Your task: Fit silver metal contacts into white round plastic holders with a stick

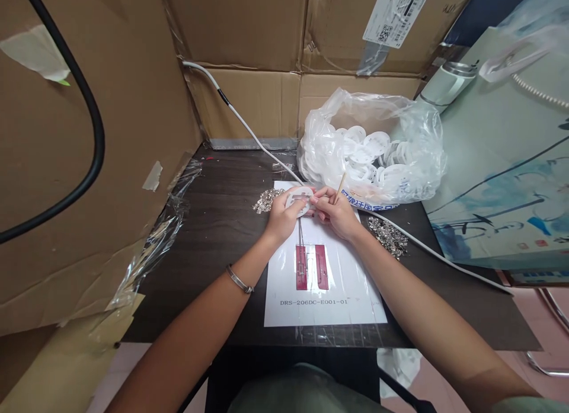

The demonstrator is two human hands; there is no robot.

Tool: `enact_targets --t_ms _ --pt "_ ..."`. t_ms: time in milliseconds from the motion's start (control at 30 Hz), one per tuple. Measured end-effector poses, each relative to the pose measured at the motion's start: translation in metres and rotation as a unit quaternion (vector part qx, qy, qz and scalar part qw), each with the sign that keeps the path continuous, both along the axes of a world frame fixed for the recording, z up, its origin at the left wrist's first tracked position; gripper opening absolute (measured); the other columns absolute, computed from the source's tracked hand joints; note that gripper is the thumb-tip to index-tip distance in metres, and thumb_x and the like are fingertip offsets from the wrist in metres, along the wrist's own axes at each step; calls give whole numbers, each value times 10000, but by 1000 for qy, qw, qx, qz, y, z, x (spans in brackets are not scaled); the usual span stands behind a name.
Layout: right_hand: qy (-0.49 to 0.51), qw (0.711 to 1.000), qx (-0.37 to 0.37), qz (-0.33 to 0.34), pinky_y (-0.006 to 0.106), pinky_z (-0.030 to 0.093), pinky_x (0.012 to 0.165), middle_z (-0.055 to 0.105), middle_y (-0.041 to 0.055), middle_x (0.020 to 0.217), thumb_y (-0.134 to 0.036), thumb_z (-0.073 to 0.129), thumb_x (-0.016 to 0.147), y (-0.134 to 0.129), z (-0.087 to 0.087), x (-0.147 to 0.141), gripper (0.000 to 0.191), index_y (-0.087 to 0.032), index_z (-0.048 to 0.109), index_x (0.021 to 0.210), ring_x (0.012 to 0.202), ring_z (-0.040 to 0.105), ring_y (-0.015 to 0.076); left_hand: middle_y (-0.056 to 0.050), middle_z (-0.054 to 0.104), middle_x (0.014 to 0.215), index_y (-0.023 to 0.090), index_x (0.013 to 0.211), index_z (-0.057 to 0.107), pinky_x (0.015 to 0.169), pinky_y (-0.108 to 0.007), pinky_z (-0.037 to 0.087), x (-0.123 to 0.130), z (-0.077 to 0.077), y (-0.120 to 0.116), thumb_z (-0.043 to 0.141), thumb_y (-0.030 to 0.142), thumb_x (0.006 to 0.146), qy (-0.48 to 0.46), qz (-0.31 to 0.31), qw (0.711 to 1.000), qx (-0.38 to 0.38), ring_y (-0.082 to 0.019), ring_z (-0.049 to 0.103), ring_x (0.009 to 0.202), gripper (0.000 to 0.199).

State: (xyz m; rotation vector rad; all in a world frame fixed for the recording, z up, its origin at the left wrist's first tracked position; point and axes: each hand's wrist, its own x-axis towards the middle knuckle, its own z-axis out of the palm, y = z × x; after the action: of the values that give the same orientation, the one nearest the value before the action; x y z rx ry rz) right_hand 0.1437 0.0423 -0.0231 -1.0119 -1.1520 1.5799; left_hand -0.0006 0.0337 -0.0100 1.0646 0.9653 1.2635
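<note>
A round white disc [297,195] with cut-outs is gripped by my left hand [283,215], the thumb lying across its face. My right hand [336,211] is closed around a thin wooden stick [341,185] that points up, and its fingertips meet the disc's right edge. Beneath both hands lies a white printed sheet [284,282] showing a dark red picture and lettering. Small metal parts are heaped left of the hands [265,201], and another heap of metal parts [388,236] lies to the right, beside my right forearm.
Behind the hands, a clear plastic bag [320,146] holds several white discs. A white cable [249,128] crosses the dark table [213,223] and passes behind the hands. Cardboard walls [249,105] stand at the back and left. A bottle [448,84] is at the back right.
</note>
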Motion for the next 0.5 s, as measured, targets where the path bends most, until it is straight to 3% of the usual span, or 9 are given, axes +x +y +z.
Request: enact_targets --t_ms 133,267,500 --pt "-30 999 13 6 238 192 411 480 -74 425 -502 778 687 -1 3 -2 401 -203 531 787 378 341 61 -48 673 778 143 814 683 616 -275 533 -2 0 -3 680 315 678 -1 9 1000 -30 -167 624 707 219" --pt "-50 998 25 -18 236 194 413 449 -101 431 -512 757 712 -3 5 -4 419 -225 490 859 378 335 65 -48 657 778 141 843 662 494 -251 502 -2 -4 -2 685 332 676 -12 10 998 -54 -158 605 637 255" --pt "-90 994 47 -27 257 221 428 442 -90 430 -522 727 734 -3 6 -8 383 -213 506 787 383 334 66 -54 640 783 142 799 641 502 -249 513 0 -3 -3 650 276 722 12 54 998 -44 -156 588 665 155"
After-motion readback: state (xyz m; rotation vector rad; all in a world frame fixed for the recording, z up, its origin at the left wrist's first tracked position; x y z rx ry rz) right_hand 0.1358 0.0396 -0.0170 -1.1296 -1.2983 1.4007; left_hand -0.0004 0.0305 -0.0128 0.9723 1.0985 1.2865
